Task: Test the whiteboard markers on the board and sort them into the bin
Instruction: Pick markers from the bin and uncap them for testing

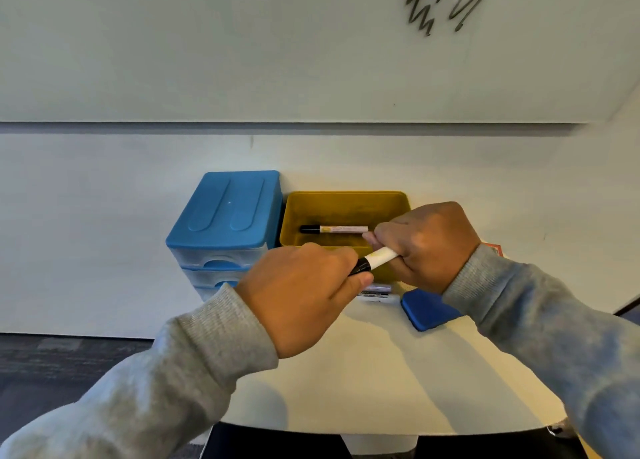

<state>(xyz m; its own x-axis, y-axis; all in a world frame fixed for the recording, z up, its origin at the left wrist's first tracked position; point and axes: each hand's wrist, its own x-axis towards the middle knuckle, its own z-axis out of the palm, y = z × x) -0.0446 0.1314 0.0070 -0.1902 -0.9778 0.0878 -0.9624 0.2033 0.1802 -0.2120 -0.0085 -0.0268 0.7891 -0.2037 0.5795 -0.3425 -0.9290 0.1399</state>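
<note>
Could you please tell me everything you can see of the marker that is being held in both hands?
The marker has a white barrel, seemingly plastic, and a black cap. It lies slanted above the near rim of the yellow bin, cap end lower. The left hand pinches the cap; the right hand curls round the barrel. Whether the cap is coming off or going on is unclear.

Both arms are covered by long sleeves of a light heather-grey sweatshirt knit, soft and slightly mottled. The left sleeve (145, 386) ends just behind the left hand (304, 296) in a ribbed cuff with fine vertical ridges. The right sleeve (554, 323) has the same ribbed cuff just behind the right hand (429, 244). Both hands are bare.
</note>
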